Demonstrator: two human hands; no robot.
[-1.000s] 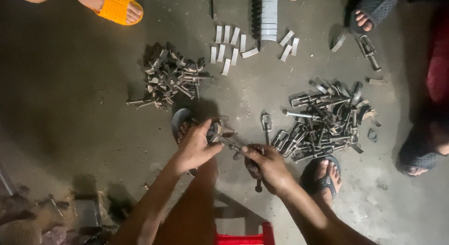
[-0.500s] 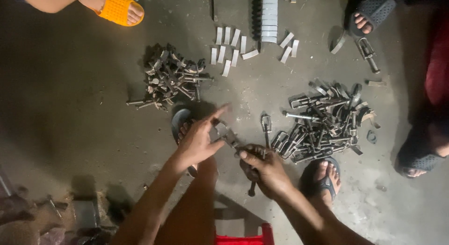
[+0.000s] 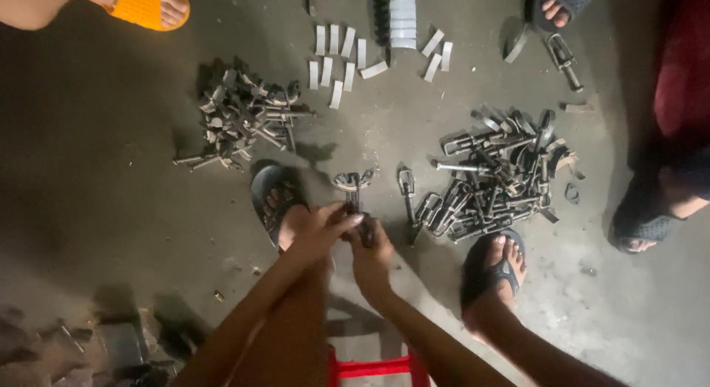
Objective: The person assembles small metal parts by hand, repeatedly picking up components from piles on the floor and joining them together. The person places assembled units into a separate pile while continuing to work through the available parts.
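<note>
Both hands came together since 0.5 s ago: left hand (image 3: pixel 316 232) & right hand (image 3: pixel 372 255) pinched one metal clamp (image 3: pixel 353 189), held upright. Loose clamp (image 3: pixel 406 186) lay just beside, pile of clamps (image 3: pixel 495 172) near.

- You have a big pile of metal clamps (image 3: pixel 499 176) on the concrete floor (image 3: pixel 96 187).
- Left of that pile, well apart, you see a smaller heap of bolts (image 3: pixel 240 117).
- Above the pile, flat metal strips (image 3: pixel 344 58) lie in rows.
- Far left of it, an orange sandal (image 3: pixel 144 4).
</note>
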